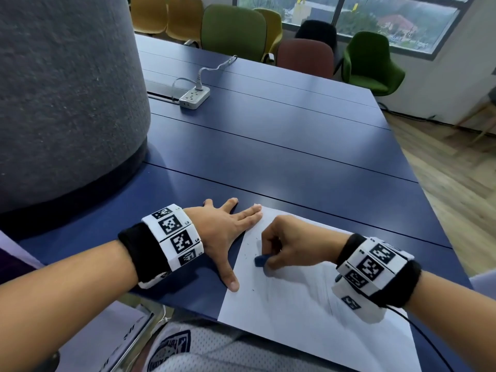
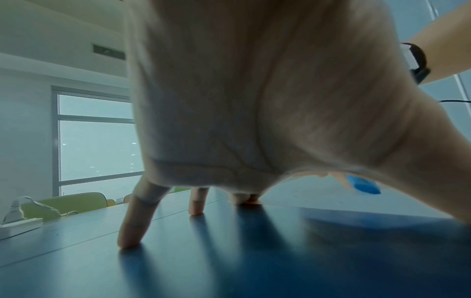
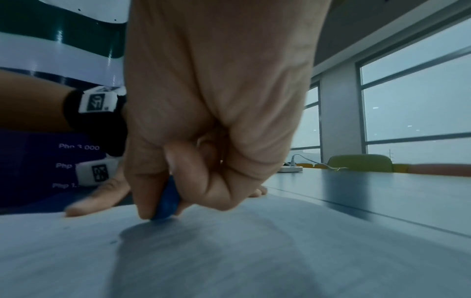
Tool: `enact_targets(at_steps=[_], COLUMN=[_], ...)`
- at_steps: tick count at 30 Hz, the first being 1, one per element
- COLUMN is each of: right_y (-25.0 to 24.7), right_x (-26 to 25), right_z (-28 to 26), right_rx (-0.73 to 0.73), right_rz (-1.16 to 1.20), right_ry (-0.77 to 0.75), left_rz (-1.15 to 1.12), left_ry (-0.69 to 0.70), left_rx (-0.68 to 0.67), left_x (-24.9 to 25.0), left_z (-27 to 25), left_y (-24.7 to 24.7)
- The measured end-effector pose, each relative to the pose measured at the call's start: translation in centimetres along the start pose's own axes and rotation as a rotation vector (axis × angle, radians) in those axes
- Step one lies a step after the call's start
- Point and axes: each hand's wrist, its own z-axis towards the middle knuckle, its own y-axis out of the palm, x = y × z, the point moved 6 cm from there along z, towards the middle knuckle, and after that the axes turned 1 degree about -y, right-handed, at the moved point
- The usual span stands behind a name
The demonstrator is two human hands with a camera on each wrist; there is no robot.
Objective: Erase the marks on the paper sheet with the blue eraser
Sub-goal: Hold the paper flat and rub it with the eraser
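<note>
A white paper sheet (image 1: 303, 304) lies on the dark blue table (image 1: 295, 146) near its front edge, with faint grey pencil marks and small dark crumbs on it. My right hand (image 1: 284, 245) pinches the blue eraser (image 1: 261, 260) and presses its lower end on the sheet; the right wrist view shows the eraser (image 3: 167, 199) between thumb and fingers touching the paper (image 3: 254, 252). My left hand (image 1: 228, 232) lies flat with fingers spread, its thumb and forefinger on the sheet's left edge. In the left wrist view its fingers (image 2: 132, 221) stand on the table, the eraser (image 2: 363, 184) beyond.
A white power strip (image 1: 193, 97) with a plugged cable sits far back on the table. A big grey felt-covered column (image 1: 61, 98) stands at the left. Green, yellow and red chairs (image 1: 233, 28) line the far side. Wooden floor lies to the right.
</note>
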Motion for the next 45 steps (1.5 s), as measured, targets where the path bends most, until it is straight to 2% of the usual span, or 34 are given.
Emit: enact_targets(at_steps=[4, 5, 8, 10, 14, 15, 18, 19, 20, 23, 24, 28, 29, 32, 33, 37, 38, 41, 42, 45], right_y=[1.9, 1.9, 0.4, 0.5, 2.6, 2.2, 0.3, 0.2, 0.5, 2.4, 2.2, -0.1, 0.1, 1.8, 1.7, -0.5, -0.3, 1.9, 2.0, 0.2], right_x=[-1.2, -1.3, -0.3, -0.3, -1.9, -1.8, -0.9, -0.8, -1.0, -1.9, -1.9, -0.8, -0.9, -1.6, -1.6, -1.2, -1.4, -1.9, -2.0, -1.2], right_z=[-1.1, -1.0, -0.1, -0.1, -1.2, -0.9, 0.4, 0.4, 0.3, -0.5, -0.3, 1.1, 1.0, 0.1, 0.1, 1.1, 1.1, 0.1, 0.0, 0.8], right_rx=[-0.17, -0.175, -0.037, -0.038, -0.322, -0.305, -0.087, -0.059, -0.085, -0.29, -0.286, -0.033, -0.042, -0.231, -0.24, 0.013, 0.002, -0.222, -0.249, -0.08], right_rz=[-0.018, -0.027, -0.013, -0.007, -0.025, -0.022, -0.024, -0.031, -0.035, -0.028, -0.021, 0.034, 0.022, 0.001, 0.004, -0.027, -0.037, -0.006, -0.006, -0.034], right_ry=[-0.058, -0.056, -0.001, -0.009, -0.046, -0.032, 0.003, -0.007, -0.024, -0.048, -0.037, -0.002, -0.015, -0.032, -0.025, -0.036, -0.045, -0.026, -0.014, 0.0], left_rz=[-0.006, -0.009, -0.014, -0.01, 0.0, 0.0, -0.009, -0.012, -0.009, 0.006, 0.002, -0.038, -0.035, -0.005, -0.008, -0.041, -0.036, -0.012, -0.014, -0.037], left_ry=[-0.003, -0.004, -0.003, -0.003, -0.002, -0.003, 0.002, 0.003, 0.003, -0.002, -0.003, -0.003, -0.003, 0.002, 0.001, -0.001, 0.002, 0.008, 0.009, 0.009], left_rx=[-0.002, -0.004, -0.003, -0.001, -0.002, -0.002, 0.01, 0.011, 0.011, 0.007, 0.009, 0.021, 0.02, 0.013, 0.012, 0.019, 0.021, 0.017, 0.018, 0.023], left_x=[0.0, 0.0, 0.0, 0.0, 0.0, -0.1, 0.0, 0.0, 0.0, 0.0, 0.0, 0.1, 0.1, 0.1, 0.1, 0.1, 0.1, -0.1, -0.1, -0.1], left_z=[-0.2, -0.2, -0.1, 0.0, 0.1, 0.1, 0.0, 0.0, 0.1, 0.2, 0.2, -0.3, -0.3, 0.0, 0.0, -0.2, -0.1, 0.1, 0.1, 0.0], left_y=[-0.1, -0.1, -0.1, -0.1, 0.0, 0.0, 0.0, 0.0, 0.0, 0.1, 0.1, -0.2, -0.2, 0.0, 0.0, -0.3, -0.3, 0.0, 0.1, -0.1])
